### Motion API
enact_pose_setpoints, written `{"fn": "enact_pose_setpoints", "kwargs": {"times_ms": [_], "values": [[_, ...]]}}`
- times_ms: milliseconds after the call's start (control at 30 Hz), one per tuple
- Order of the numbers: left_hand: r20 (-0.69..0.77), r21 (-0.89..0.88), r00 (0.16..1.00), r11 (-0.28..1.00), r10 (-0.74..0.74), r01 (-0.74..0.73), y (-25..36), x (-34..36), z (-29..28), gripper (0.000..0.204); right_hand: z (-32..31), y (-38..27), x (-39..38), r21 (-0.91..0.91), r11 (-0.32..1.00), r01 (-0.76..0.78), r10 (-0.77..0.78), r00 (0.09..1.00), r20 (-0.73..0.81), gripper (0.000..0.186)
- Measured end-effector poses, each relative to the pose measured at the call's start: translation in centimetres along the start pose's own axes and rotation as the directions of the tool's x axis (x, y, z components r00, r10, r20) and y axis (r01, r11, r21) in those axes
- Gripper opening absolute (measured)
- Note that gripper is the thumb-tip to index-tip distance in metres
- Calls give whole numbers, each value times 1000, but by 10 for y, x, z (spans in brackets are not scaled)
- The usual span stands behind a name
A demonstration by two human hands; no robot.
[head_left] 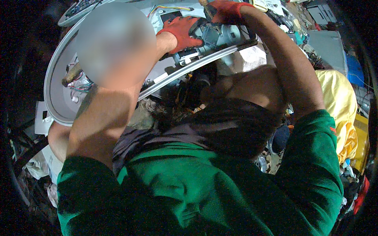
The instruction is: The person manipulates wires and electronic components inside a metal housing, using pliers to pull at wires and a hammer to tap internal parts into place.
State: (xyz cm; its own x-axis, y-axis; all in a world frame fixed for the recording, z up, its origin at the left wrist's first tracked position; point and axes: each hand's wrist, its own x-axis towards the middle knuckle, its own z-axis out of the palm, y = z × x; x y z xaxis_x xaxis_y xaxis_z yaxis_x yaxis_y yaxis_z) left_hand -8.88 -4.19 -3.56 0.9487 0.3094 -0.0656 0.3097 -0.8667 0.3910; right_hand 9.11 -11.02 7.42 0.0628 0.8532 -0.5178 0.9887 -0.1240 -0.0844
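Note:
Across my knees lies a large pale grey casing with a rounded rim and electronic parts inside. My left hand, in a red work glove with dark fingertips, grips a dark grey mechanism inside it, thumb and fingers on either side. Just to the right, at the far edge, my right hand in a matching glove is closed around a tool with a brownish end. The rest of that tool is hidden by the glove and the picture's top edge. Beside the left hand runs a bundle of thin coloured wires.
In the casing's left end lie a worn brownish piece and loose wires. A blurred round patch covers part of the casing and my left forearm. Yellow cloth sits at the right, with mixed scrap behind. Debris litters the ground below.

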Motion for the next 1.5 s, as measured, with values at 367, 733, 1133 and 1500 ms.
{"fn": "enact_pose_setpoints", "kwargs": {"times_ms": [367,733,1133,1500], "values": [[-79,23,996,999,45,-44,-1,-1,1,80,13,-4,0,-94,995,31,-32,999,-15,27],[-33,-22,999,999,38,-39,-5,6,6,83,6,-19,-14,-164,986,-40,49,998,51,28],[88,-39,995,998,56,-53,5,9,-10,104,36,27,5,51,988,147,-133,969,-210,39],[-60,-60,998,998,-6,3,15,-6,-19,76,-16,-8,-32,265,924,277,-131,878,-460,40]]}}
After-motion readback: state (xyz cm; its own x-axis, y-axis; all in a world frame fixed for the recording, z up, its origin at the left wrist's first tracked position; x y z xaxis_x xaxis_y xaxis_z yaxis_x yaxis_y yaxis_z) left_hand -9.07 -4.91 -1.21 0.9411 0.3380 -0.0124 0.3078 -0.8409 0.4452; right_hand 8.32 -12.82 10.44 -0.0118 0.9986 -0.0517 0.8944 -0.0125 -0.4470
